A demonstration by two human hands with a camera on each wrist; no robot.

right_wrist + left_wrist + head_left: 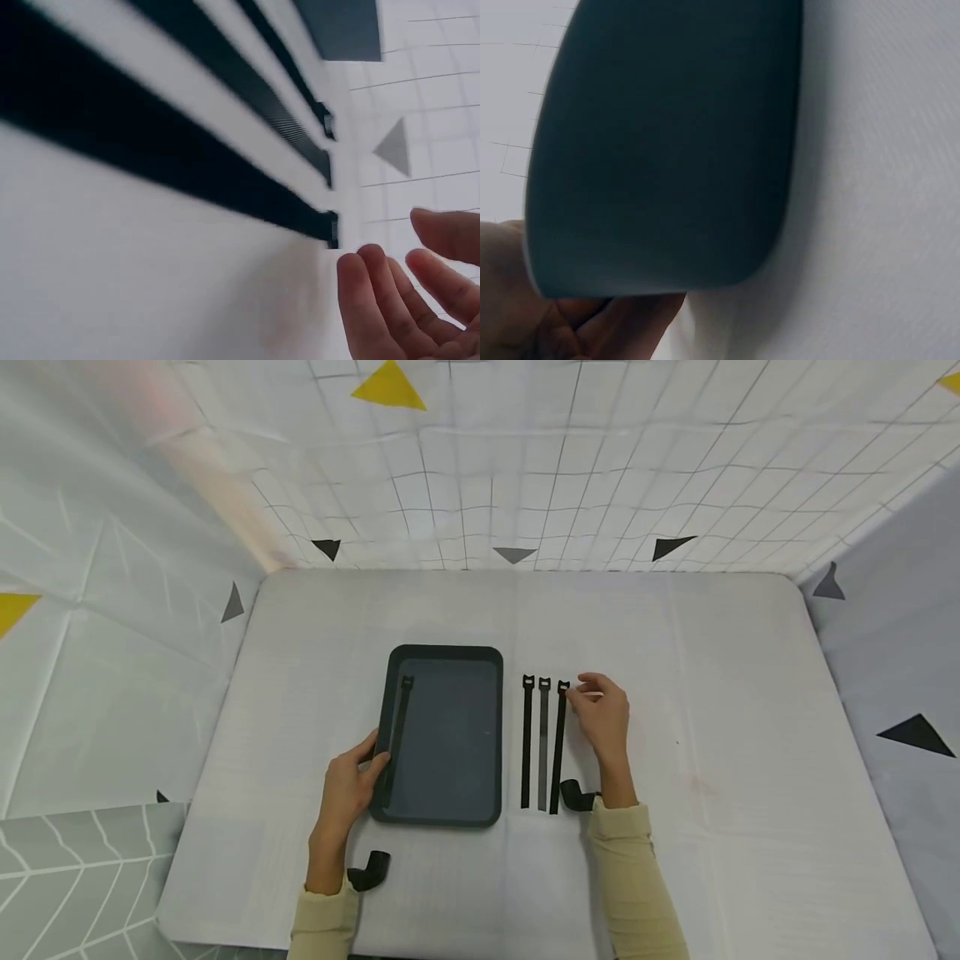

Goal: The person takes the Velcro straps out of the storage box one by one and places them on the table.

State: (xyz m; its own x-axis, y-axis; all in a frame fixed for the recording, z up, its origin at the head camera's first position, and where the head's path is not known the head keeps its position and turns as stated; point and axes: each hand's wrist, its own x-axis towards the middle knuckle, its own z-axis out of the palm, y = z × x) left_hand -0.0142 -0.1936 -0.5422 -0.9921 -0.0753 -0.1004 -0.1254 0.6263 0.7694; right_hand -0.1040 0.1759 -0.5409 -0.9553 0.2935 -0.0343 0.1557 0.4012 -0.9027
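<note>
Gripping tray edge [386, 702], straps [543, 743] apart

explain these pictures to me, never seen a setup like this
There is no robot here: someone is working bare-handed. The wide picture comes from a camera on the head, looking forward and down; the other two come from cameras worn on each wrist. On the pale table lie a dark tray and, to its right, three straps side by side. A fourth strap lies inside the tray, near its left side. The left hand grips the tray's left edge. The right hand is beside the top end of the rightmost strap and does not appear to hold anything.
</note>
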